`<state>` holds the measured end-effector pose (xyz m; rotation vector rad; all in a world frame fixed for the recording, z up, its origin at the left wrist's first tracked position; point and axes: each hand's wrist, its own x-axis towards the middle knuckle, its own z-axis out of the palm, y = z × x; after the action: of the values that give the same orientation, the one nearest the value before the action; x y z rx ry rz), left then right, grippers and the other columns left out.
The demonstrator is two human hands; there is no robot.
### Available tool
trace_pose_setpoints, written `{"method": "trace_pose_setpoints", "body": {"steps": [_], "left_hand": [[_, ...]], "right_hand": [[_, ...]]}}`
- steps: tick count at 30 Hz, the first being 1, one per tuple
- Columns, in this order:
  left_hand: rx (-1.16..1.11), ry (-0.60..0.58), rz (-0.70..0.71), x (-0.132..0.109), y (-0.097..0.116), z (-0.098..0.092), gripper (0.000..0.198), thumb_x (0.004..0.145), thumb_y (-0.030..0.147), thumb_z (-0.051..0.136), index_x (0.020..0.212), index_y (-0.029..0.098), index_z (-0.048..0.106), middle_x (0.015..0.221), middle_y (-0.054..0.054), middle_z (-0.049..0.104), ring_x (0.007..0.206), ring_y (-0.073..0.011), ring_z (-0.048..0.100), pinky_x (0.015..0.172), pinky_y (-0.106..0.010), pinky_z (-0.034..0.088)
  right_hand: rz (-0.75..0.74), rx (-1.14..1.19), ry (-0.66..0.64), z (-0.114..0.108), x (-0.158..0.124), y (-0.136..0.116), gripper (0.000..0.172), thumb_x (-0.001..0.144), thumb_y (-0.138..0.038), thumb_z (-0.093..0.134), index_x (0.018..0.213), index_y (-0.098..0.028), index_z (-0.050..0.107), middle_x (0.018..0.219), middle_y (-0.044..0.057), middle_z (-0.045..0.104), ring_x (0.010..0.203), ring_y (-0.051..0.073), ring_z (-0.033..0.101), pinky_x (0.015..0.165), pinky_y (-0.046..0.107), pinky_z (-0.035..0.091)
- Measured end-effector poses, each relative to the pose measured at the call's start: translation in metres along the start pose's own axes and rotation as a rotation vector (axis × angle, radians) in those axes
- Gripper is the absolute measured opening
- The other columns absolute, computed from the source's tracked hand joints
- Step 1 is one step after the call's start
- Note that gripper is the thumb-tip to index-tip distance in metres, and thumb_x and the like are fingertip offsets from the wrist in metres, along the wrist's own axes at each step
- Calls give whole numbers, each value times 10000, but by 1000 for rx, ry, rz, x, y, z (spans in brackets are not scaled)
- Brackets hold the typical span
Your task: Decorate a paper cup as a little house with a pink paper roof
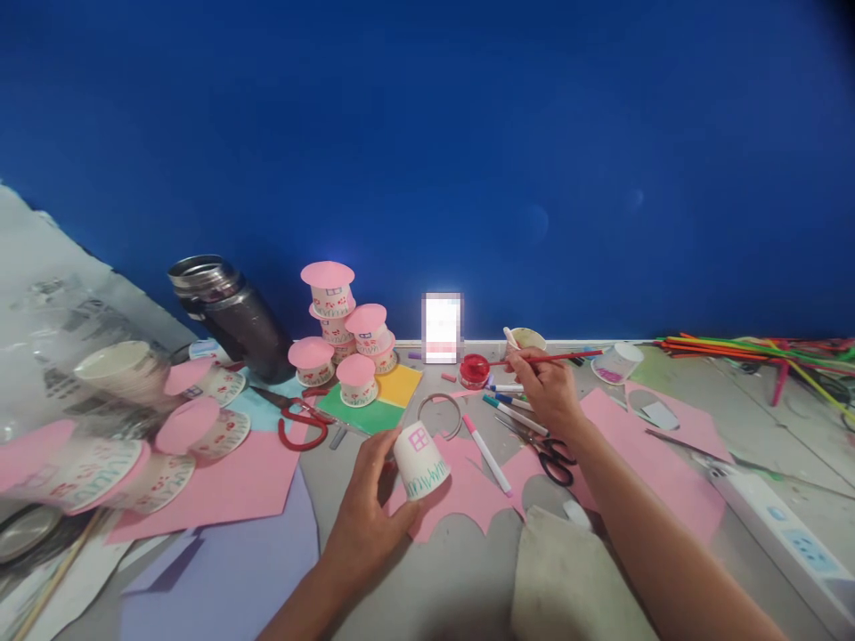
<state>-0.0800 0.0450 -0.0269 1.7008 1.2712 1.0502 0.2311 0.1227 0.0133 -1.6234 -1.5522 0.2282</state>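
Note:
My left hand is wrapped round an upside-down white paper cup with a pink window and green scribble drawn on it. My right hand pinches a thin red-handled paintbrush, whose tip reaches toward a small red paint pot. Both hands hover over pink paper on the grey table.
A stack of pink-roofed cups stands on green and yellow card at the back. More such cups lie at left beside a dark metal flask. Red scissors, black scissors, markers, coloured sticks and a white power strip lie around.

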Motion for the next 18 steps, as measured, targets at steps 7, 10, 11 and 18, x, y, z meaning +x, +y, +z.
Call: {"method": "trace_pose_setpoints", "body": {"steps": [7, 10, 11, 18], "left_hand": [[26, 8, 7, -1, -3, 1, 693, 810, 312, 829, 1446, 320, 553, 1453, -102, 580, 1295, -290, 659, 1045, -427, 608], [33, 8, 12, -2, -2, 2, 673, 832, 322, 812, 1449, 337, 543, 1462, -95, 562, 1321, -283, 640, 1052, -416, 603], [38, 7, 14, -2, -2, 2, 664, 840, 321, 803, 1450, 341, 542, 1463, -93, 555, 1328, -283, 632, 1050, -415, 603], [80, -7, 28, -1, -3, -2, 702, 850, 307, 780, 1498, 349, 513, 1426, -102, 540, 1299, -297, 629, 1034, -450, 608]], "right_hand": [[30, 5, 21, -1, 1, -1, 401, 980, -476, 506, 723, -243, 706, 827, 63, 811, 686, 226, 726, 756, 331, 519], [48, 27, 44, -3, 0, -5, 424, 1000, -485, 479, 749, -240, 716, 788, 59, 803, 641, 219, 714, 706, 328, 516], [55, 34, 57, -3, 0, -6, 437, 1008, -491, 463, 767, -238, 724, 784, 60, 803, 634, 217, 711, 696, 327, 516], [84, 81, 80, -3, 1, -6, 423, 946, -515, 562, 670, -237, 720, 664, 53, 763, 601, 223, 702, 654, 323, 492]]}}
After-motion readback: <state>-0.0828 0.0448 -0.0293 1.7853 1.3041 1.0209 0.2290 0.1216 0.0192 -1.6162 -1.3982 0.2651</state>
